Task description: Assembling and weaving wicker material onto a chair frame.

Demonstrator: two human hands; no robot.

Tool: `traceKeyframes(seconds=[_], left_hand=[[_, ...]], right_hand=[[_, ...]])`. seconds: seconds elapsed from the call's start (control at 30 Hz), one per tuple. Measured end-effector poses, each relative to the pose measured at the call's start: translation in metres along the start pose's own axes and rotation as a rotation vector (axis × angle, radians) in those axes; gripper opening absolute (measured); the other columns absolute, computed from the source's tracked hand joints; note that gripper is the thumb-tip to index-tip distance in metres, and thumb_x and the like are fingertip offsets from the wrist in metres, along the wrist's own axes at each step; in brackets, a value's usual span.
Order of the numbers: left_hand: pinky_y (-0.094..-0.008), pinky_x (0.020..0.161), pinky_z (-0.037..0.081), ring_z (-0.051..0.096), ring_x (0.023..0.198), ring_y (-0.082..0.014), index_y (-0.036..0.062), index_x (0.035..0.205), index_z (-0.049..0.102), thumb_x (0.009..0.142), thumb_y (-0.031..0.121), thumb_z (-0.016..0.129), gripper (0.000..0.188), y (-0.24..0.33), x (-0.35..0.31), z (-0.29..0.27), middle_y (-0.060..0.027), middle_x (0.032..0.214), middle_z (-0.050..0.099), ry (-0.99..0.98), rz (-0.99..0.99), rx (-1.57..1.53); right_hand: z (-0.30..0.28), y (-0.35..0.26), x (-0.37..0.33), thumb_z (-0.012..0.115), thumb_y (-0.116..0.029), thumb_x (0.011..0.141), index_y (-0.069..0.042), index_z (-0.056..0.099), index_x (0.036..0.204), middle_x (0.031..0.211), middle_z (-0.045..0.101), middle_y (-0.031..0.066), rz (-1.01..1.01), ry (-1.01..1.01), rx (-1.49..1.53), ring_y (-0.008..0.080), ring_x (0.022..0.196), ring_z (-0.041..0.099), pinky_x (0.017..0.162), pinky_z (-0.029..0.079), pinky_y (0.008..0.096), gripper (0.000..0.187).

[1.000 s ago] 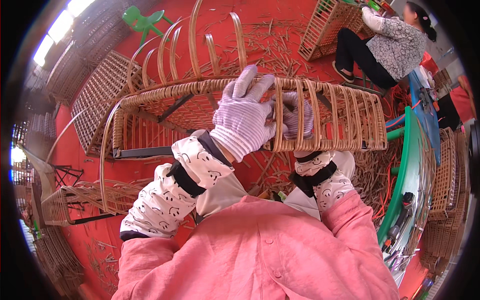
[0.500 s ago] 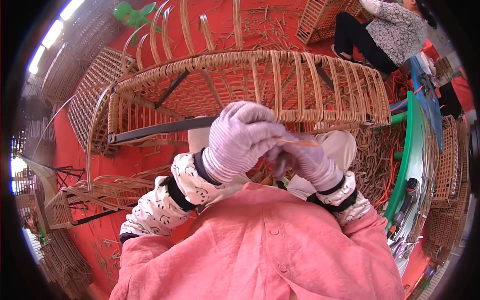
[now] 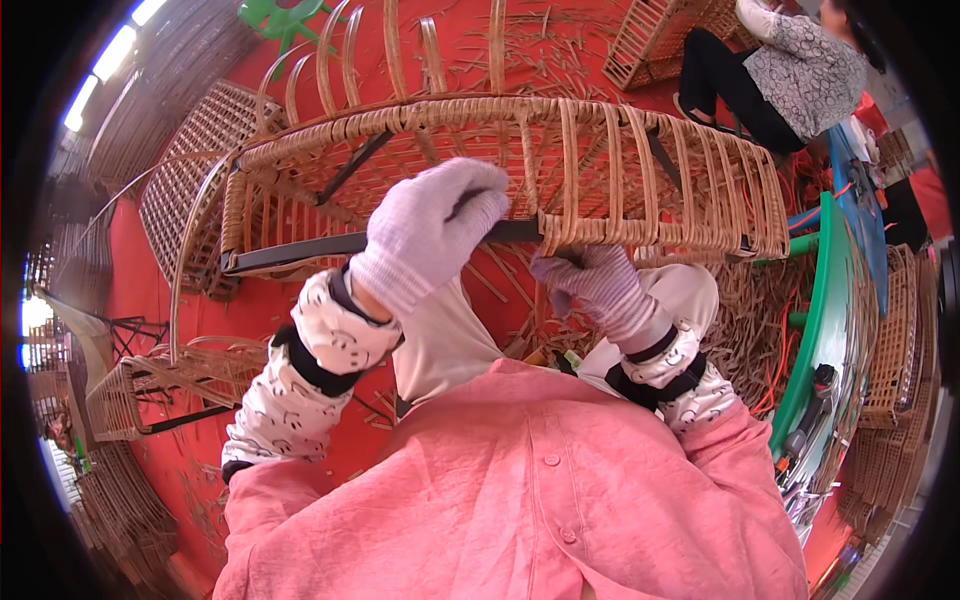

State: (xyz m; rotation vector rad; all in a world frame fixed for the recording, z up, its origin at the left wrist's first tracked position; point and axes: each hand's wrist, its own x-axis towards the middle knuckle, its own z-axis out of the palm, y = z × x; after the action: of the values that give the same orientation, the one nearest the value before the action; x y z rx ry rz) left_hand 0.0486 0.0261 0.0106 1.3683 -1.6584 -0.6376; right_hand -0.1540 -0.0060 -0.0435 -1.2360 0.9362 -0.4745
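Wicker frame point(image 3: 400, 118) crosswise, both gloved hands at its near edge

Head view: left hand point(image 3: 425, 230) over the dark bar point(image 3: 300, 252) of that edge, fingers curled; cannot tell whether they grip. Right hand point(image 3: 605, 295) just beneath the cane-wrapped stretch, fingers bent, hold unclear. Red floor point(image 3: 165, 480) below, cane scraps point(image 3: 550, 60) strewn beyond.
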Motion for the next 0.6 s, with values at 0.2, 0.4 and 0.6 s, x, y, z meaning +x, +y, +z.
traceKeyframes(seconds=[0.2,0.4,0.6], left_hand=[[-0.026,0.054,0.05,0.059,0.058,-0.0141,-0.0007,0.086,0.065,0.086,0.019,0.059,0.02,0.007,0.022,-0.007,-0.0084,0.073,0.064,-0.409,-0.349,0.124],[-0.0254,0.041,0.049,0.059,0.046,-0.0121,-0.0015,0.082,0.066,0.087,0.024,0.059,0.027,0.018,0.034,-0.005,-0.0075,0.06,0.061,-0.585,-0.822,-0.051],[-0.0254,0.053,0.051,0.059,0.058,-0.0105,-0.0021,0.079,0.065,0.078,0.018,0.067,0.02,0.005,0.033,0.006,-0.0055,0.065,0.062,-0.414,-0.627,-0.01]], right_hand=[[-0.006,0.035,0.058,0.062,-0.011,0.084,0.0,0.061,0.09,0.074,0.063,0.0081,-0.432,-0.096,0.114,0.0147,0.061,0.06,0.056,0.05,0.0257,0.013],[0.006,0.012,0.073,0.054,-0.017,0.087,0.007,0.059,0.091,0.083,0.063,0.0133,-0.29,-0.249,0.771,0.0161,0.067,0.06,0.065,0.053,0.0279,0.025],[0.015,-0.012,0.064,0.053,-0.017,0.087,0.006,0.059,0.094,0.078,0.062,0.0113,-0.243,-0.263,0.843,0.0139,0.06,0.057,0.057,0.051,0.0265,0.025]])
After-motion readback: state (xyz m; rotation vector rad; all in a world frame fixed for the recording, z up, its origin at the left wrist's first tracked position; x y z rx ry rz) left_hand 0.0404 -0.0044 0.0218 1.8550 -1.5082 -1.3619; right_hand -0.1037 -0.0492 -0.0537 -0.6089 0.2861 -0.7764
